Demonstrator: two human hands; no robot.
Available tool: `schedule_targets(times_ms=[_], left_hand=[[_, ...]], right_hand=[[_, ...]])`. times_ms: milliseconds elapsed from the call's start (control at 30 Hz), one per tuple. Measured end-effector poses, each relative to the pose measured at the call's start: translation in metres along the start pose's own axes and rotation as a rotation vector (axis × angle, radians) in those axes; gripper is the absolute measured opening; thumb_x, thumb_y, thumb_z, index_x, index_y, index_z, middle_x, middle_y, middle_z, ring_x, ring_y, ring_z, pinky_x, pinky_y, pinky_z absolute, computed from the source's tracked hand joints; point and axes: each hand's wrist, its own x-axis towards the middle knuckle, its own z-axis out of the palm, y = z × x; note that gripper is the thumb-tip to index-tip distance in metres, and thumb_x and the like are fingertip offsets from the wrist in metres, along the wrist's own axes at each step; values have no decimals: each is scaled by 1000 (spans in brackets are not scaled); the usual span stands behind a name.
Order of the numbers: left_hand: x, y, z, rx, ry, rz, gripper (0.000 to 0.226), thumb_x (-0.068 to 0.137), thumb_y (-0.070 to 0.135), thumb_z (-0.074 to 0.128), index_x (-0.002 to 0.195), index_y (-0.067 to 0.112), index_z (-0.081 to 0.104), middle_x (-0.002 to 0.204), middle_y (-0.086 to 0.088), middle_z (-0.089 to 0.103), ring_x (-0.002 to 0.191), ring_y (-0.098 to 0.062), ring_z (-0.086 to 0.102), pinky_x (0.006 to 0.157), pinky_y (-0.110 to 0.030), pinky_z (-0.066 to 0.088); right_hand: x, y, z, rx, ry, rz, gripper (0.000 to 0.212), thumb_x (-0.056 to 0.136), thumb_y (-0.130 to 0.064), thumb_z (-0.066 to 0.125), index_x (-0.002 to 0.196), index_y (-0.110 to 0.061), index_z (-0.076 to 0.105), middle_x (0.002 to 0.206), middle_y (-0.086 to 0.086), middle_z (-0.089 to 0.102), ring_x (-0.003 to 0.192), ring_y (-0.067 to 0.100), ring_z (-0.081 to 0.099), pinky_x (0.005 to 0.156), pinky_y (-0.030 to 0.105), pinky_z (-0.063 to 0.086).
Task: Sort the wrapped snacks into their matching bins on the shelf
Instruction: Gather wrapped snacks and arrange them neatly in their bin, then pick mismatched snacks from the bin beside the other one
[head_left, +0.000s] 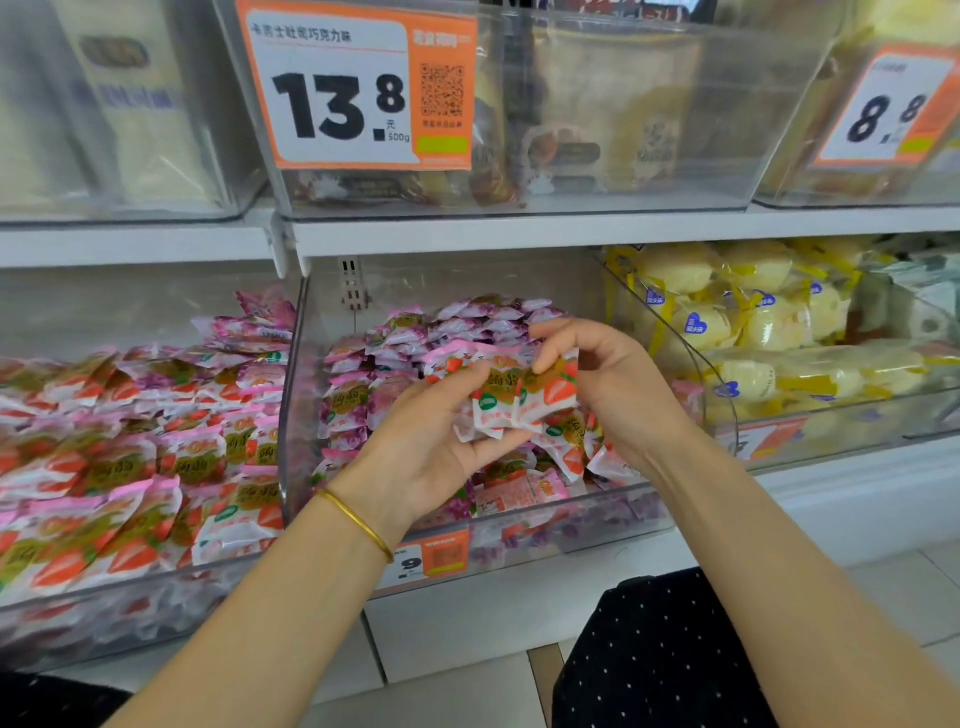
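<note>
Now, mid-frame, the left hand (431, 436) and right hand (618, 384) each have the grip closed on strawberry snacks (519, 402); next, probably, carry them to the lower-left bin (130, 618).

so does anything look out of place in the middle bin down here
Yes. The middle bin holds mostly purple-wrapped snacks, yet strawberry-print packs lie mixed in at its front right; those match the stock in the left bin. The left hand and right hand hold a few more strawberry packs above it.
</note>
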Motion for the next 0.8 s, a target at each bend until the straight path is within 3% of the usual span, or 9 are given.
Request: schedule_targets(times_ms=[100, 200, 333, 433, 500, 567, 633, 733, 800], left_hand=[[-11, 4, -1, 88, 17, 65, 43, 82, 3, 61, 123, -1, 49, 112, -22, 66, 99, -33, 67, 77, -46, 57], [-28, 16, -8, 198, 67, 150, 29, 84, -10, 56, 109, 4, 51, 106, -20, 68, 93, -31, 68, 76, -43, 58], [-58, 43, -24, 260, 62, 261, 26, 84, -10, 55, 107, 2, 55, 106, -19, 69, 94, -30, 69, 77, -41, 58], [-83, 63, -46, 238, 58, 296, 33, 84, -10, 54, 115, -1, 52, 105, -18, 70, 91, -28, 70, 73, -39, 59], [-100, 76, -67, 203, 59, 325, 42, 80, -9, 54, 122, -2, 49, 107, -19, 69, 92, -29, 70, 70, -36, 59], [-114, 89, -90, 188, 95, 365, 49, 74, -5, 57, 123, -1, 48, 107, -17, 69, 91, -26, 70, 70, -34, 59], [-124, 97, -110, 198, 155, 411, 39, 77, -6, 56, 114, 4, 53, 103, -14, 70, 87, -23, 71, 70, -34, 59], [-129, 108, -133, 148, 227, 397, 16, 87, -2, 52, 102, 6, 54, 95, -11, 68, 78, -19, 70, 68, -38, 60], [-128, 115, -143, 105, 207, 332, 10, 92, 8, 51, 99, 4, 56, 95, -12, 68, 74, -19, 70, 78, -45, 57]], right_hand=[[-4, -1, 9, -149, 13, -131, 43, 67, 9, 61, 63, -34, 67, 92, -9, 59, 98, 17, 57, 86, 38, 48], [-6, -9, 27, -276, 6, -181, 46, 73, 12, 62, 75, -33, 67, 92, -6, 54, 95, 15, 55, 87, 28, 47], [-8, -33, 62, -317, -65, -235, 48, 83, 15, 50, 91, -28, 69, 102, 1, 60, 78, 6, 58, 66, 15, 47], [-13, -61, 93, -186, -203, -145, 43, 87, 15, 41, 101, -17, 68, 103, -4, 66, 67, 10, 65, 53, 21, 53], [-15, -75, 118, -57, -306, -21, 49, 83, 16, 40, 102, -20, 66, 103, -1, 66, 76, 12, 69, 57, 24, 56], [-13, -83, 146, 9, -404, 99, 48, 77, 10, 43, 102, -26, 64, 108, 7, 65, 86, 25, 68, 66, 32, 59], [-8, -83, 175, 52, -456, 176, 38, 76, -5, 53, 104, -28, 63, 114, 2, 61, 92, 21, 64, 72, 35, 55], [6, -72, 215, -59, -366, 183, 32, 87, -23, 63, 119, -24, 60, 118, -4, 56, 108, 13, 56, 86, 37, 52], [17, -61, 235, -54, -286, 225, 40, 85, -15, 67, 123, -18, 56, 123, 3, 55, 111, 20, 57, 89, 41, 53]])
